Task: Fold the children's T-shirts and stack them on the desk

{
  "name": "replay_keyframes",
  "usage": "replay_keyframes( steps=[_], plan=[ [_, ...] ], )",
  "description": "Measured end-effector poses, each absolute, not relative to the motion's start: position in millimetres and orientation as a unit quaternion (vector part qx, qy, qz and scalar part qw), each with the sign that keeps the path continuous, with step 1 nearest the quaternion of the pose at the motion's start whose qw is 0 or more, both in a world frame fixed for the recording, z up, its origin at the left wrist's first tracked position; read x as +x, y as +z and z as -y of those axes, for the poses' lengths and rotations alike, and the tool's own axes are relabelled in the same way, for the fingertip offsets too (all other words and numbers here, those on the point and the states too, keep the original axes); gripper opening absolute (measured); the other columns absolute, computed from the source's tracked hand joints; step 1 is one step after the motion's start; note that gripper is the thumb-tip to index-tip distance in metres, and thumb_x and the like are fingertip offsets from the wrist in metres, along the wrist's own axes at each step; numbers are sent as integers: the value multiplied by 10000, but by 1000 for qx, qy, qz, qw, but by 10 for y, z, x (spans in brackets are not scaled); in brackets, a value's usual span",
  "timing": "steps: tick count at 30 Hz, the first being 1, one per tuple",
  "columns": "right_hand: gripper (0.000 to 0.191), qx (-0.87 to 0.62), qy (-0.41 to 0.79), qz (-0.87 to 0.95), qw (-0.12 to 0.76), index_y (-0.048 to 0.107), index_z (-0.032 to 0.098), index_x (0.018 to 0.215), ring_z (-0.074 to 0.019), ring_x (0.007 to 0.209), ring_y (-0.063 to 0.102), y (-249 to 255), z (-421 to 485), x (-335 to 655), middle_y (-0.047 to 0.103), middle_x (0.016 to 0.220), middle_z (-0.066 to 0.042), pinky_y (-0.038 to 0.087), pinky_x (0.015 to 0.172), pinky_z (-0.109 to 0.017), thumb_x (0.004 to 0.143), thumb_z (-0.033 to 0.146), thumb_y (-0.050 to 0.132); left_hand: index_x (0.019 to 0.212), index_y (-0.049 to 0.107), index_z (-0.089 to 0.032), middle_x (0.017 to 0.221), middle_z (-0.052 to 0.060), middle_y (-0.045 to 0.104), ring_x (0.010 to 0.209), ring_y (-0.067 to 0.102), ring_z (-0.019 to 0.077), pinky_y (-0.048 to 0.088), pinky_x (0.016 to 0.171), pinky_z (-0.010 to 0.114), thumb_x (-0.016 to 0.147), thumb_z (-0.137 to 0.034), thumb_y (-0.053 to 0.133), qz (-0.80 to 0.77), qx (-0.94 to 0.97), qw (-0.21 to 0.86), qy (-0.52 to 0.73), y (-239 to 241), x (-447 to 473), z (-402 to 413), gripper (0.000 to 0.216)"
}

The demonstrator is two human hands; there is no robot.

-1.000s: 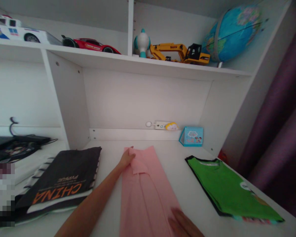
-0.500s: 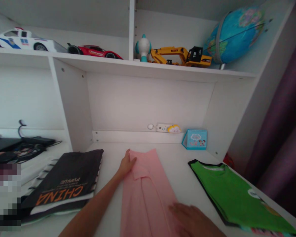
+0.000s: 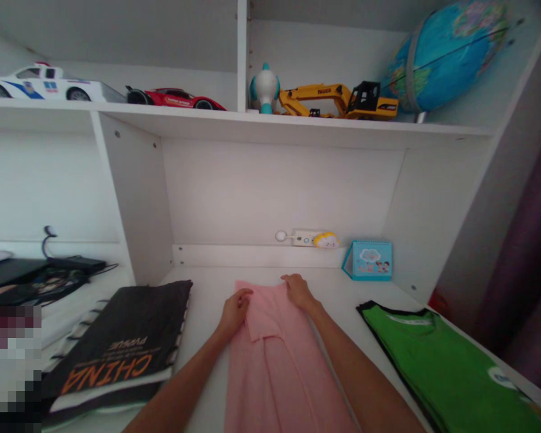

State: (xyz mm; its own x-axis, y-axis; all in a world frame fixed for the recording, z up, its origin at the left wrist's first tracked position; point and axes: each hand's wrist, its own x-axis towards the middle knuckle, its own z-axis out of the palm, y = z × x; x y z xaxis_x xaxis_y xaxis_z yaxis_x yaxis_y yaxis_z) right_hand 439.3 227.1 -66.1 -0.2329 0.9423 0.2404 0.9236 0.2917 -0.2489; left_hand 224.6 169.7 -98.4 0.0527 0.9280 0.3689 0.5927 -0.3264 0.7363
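A pink shirt lies folded into a long strip on the white desk, with one sleeve turned in across it near the far end. My left hand is closed on its left edge, close to the turned-in sleeve, with the fingers curled and partly hidden. At the far right corner, my right hand pinches the cloth between thumb and fingers. The near end of the shirt runs out of the bottom of the view.
Left of the shirt lies a pile of folded dark clothes; to the right, a folded green shirt. A small blue calendar and a power strip are at the back. Above, a shelf holds toy vehicles and a globe.
My right hand has moved from the shirt's near right side up to its far right corner and taken hold there. My left hand has slid slightly down the left edge.
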Motion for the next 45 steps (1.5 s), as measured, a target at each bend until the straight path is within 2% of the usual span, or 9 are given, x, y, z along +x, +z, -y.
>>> replay_keyframes(
  steps=[3,8,16,21,26,32,36,42,45],
  plan=[
    [226,-618,10,769,164,546,159,993,-196,1010,482,-678,-2363,4450,532,1067,-53,390,847,-415,843,315,480,1055,572,-155,1086,57,604,970,558,170,427,862,289,802,-257,347,-558,692,205,409,-981,2262,-1707,353],
    [220,-657,-3,739,149,547,153,956,-184,964,495,-741,-2426,4501,534,1032,-51,411,805,-386,845,328,471,1240,422,-110,1267,93,462,1134,450,195,344,966,317,760,-320,471,-610,685,165,363,-962,2277,-1698,526],
    [237,-654,-6,739,160,518,143,1050,-213,1056,449,-730,-2336,4435,518,1101,-93,372,858,-401,868,248,409,1230,433,-78,1253,109,475,1131,454,187,327,971,290,752,-245,461,-630,684,167,328,-915,2241,-1742,508],
    [382,-560,30,811,167,414,138,1238,-171,1238,265,-695,-2012,4348,359,1333,-102,227,994,-293,883,233,307,1201,464,-114,1217,82,515,1092,489,177,360,941,273,737,-246,499,-617,692,159,341,-903,2237,-1772,484],
    [519,-524,81,837,130,311,112,1314,-220,1274,202,-826,-1653,4240,278,1379,-117,201,1008,-377,882,397,274,1084,551,-122,1112,85,582,1018,529,180,378,917,283,741,-239,507,-624,691,123,344,-925,2259,-1758,365],
    [597,-515,116,840,127,237,112,1345,-194,1297,114,-614,-1251,4496,159,1418,-87,157,1036,-372,876,479,201,1190,455,-110,1325,125,354,1214,329,207,260,1007,315,741,-135,474,-637,699,32,324,-794,2287,-1643,450],
    [611,-469,165,861,105,229,87,1345,-183,1294,129,-548,-666,4624,153,1413,-99,149,1049,-345,872,474,221,1248,401,-94,1363,146,294,1279,189,242,174,1035,354,840,-254,374,-589,775,-50,225,-702,2509,-1576,439],
    [704,-499,158,850,60,102,98,1355,-257,1286,4,-753,44,4621,8,1405,-105,124,1040,-461,832,506,339,1328,272,-288,1415,88,201,1273,145,349,159,971,526,829,-573,219,-547,834,20,70,-854,2737,-1549,578],
    [706,-464,134,874,53,172,174,1344,-333,1254,111,-1004,289,4710,110,1376,-129,231,972,-549,792,538,418,1336,228,-336,1432,72,138,1265,100,399,118,947,583,764,-681,199,-555,830,58,26,-805,2672,-1602,668]
  ],
)
